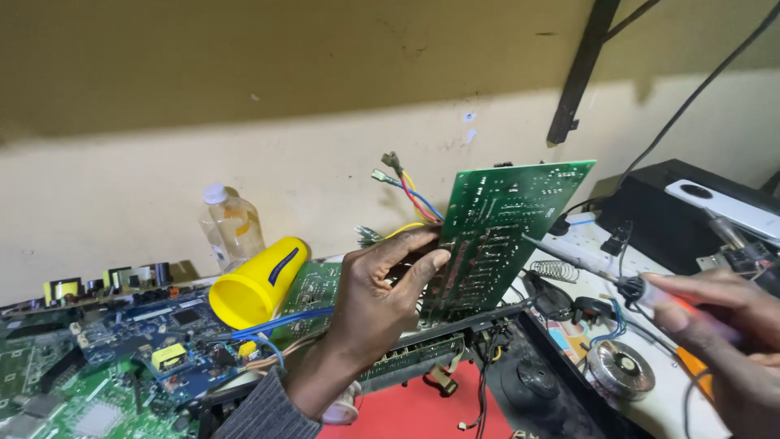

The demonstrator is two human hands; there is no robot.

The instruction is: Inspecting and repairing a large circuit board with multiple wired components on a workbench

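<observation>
Circuit board [497, 236], green and standing nearly upright on its lower edge, is sitting just right of frame centre with its solder side facing the camera. The left hand [382, 297] is gripping it by the left edge, thumb on the near face and fingers curling behind, and coloured wires [410, 193] are sprouting up from that edge toward twelve o'clock. Coming in from four o'clock, the right hand [731, 333] is clenching the handle of a soldering iron [605, 272], its thin metal tip pointing toward ten o'clock and reaching the right side of the board; whether the tip is actually touching is hard to tell. Over at nine o'clock of the left hand, a yellow cup [258, 280] is lying on its side, with a clear plastic bottle [231, 223] standing just behind it. Blue and green boards [138, 349] are crowding the desk at the lower left. Below the iron, at five o'clock of the held board, a round metal solder spool [621, 367] is resting on the desk [666, 398], and a coiled wire stand [554, 270] is sitting just right of the board.
</observation>
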